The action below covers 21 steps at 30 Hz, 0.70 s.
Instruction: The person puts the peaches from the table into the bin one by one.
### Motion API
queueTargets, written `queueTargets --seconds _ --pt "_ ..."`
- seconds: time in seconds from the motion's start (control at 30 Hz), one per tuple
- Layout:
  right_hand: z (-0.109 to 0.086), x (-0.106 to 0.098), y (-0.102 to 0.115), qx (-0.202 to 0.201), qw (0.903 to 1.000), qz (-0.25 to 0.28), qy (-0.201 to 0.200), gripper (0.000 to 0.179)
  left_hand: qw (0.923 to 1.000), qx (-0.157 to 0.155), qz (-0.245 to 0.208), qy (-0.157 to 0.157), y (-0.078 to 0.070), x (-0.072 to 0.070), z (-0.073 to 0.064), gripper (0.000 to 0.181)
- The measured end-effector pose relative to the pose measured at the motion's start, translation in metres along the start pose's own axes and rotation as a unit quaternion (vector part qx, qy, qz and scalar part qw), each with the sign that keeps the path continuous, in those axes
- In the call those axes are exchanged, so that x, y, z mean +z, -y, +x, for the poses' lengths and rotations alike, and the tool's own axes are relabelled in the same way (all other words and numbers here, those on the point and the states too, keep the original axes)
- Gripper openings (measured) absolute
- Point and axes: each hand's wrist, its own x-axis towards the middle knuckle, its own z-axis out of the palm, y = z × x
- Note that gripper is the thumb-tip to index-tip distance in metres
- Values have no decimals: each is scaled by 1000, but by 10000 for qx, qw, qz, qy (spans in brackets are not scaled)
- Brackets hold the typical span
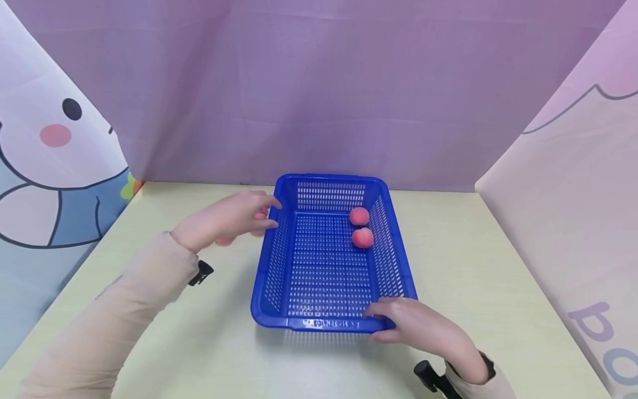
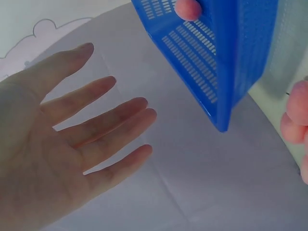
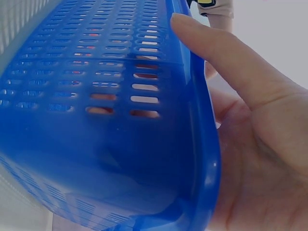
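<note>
A blue plastic basket [image 1: 339, 325] with slotted walls takes up the middle of the head view. Inside it, against the right wall, lie two pink peaches [image 1: 363, 238]. My right hand [image 1: 418, 324] grips the near right corner, with the thumb outside and fingers over the rim [image 3: 204, 120]. Beside the basket's far left rim is my left hand [image 1: 224, 219]. Its fingers are spread and hold nothing in the left wrist view. Several more peaches [image 2: 298, 103] sit on the table left of the basket, partly hidden behind the left hand in the head view.
The pale table [image 1: 478, 266] meets a purple cloth backdrop [image 1: 319, 94] just past the basket's far end. Printed cloth panels stand at the left [image 1: 55, 183] and right [image 1: 573, 221].
</note>
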Motion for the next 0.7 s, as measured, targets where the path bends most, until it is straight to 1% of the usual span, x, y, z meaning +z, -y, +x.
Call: queueTargets --seconds 0.1,0.2,0.33,0.43,0.57,0.7 --pt "0 0 1 12 10000 0 7 27 9998 -31 -69 -174 7 2 -4 39" --pt "0 -1 1 21 10000 -14 3 27 9991 -184 -243 -286 13 6 -7 36" --pt "0 -1 2 42 10000 -39 1 28 9978 -318 -485 -315 22 12 -10 30" --pt "0 0 2 46 10000 -52 0 28 9964 -390 -667 -337 29 15 -12 29" --pt "0 0 1 36 10000 -74 -33 29 9956 -425 -649 -528 41 20 -15 32" --pt "0 0 2 -5 9999 -93 -75 29 9955 -379 -451 -746 52 24 -17 34"
